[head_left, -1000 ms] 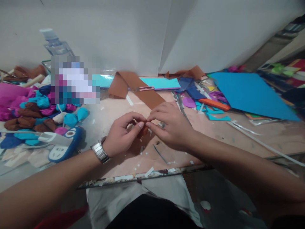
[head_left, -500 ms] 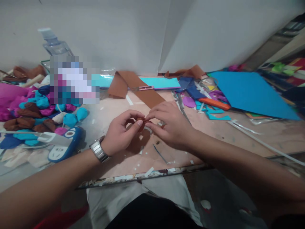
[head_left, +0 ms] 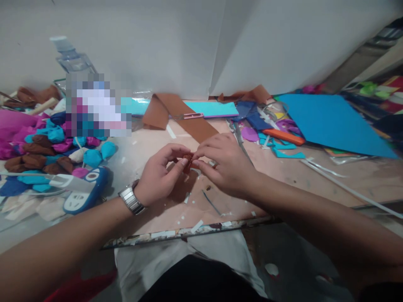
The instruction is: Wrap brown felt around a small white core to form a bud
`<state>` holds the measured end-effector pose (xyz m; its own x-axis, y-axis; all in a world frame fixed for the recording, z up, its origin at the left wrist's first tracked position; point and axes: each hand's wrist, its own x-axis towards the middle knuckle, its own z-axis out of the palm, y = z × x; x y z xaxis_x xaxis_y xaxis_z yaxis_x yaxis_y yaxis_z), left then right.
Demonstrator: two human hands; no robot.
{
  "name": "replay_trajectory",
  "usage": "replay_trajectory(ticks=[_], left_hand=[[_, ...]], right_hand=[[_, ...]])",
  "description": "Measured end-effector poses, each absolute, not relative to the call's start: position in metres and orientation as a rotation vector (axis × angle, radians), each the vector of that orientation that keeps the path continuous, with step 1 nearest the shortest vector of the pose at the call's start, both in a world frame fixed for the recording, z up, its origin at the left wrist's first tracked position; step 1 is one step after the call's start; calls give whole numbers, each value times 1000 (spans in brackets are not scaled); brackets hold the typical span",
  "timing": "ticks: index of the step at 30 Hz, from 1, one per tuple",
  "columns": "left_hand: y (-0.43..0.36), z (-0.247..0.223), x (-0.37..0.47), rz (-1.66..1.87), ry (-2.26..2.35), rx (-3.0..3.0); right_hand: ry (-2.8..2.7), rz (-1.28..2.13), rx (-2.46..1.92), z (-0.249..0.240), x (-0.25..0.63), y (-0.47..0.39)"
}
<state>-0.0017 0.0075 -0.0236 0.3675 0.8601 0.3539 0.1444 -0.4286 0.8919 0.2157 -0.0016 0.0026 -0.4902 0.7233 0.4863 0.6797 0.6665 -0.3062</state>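
Between my fingertips is a small gathered piece of brown crepe paper (head_left: 188, 157), its edges bunched together. My left hand (head_left: 162, 170), with a metal watch at the wrist, pinches it between thumb and fingers. From the other side my right hand (head_left: 225, 165) pinches the same piece with thumb and forefinger. Just beyond the hands a long brown crepe paper strip (head_left: 198, 126) lies folded over on the table, with a pink-handled cutter (head_left: 192, 115) on top of it.
Left stands a heap of crepe paper bundles (head_left: 56, 147) beside a blue and white power strip (head_left: 86, 191). A clear bottle (head_left: 74, 58) is behind. To the right are an orange cutter (head_left: 283, 136), paper scraps, a blue sheet (head_left: 333, 123) and a white stick (head_left: 349, 184).
The brown piece between my fingers has turned slightly and more of its gathered end shows. Both hands have stayed almost in place.
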Motion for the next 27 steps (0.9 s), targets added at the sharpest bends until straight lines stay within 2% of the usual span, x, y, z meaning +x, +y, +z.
replay_trajectory(ticks=[19, 27], left_hand=[[3, -22, -2, 1024, 835, 1856], [2, -23, -2, 928, 744, 1825]], right_hand=[[-2271, 109, -1115, 3, 216, -1], [-2454, 143, -939, 7, 215, -2]])
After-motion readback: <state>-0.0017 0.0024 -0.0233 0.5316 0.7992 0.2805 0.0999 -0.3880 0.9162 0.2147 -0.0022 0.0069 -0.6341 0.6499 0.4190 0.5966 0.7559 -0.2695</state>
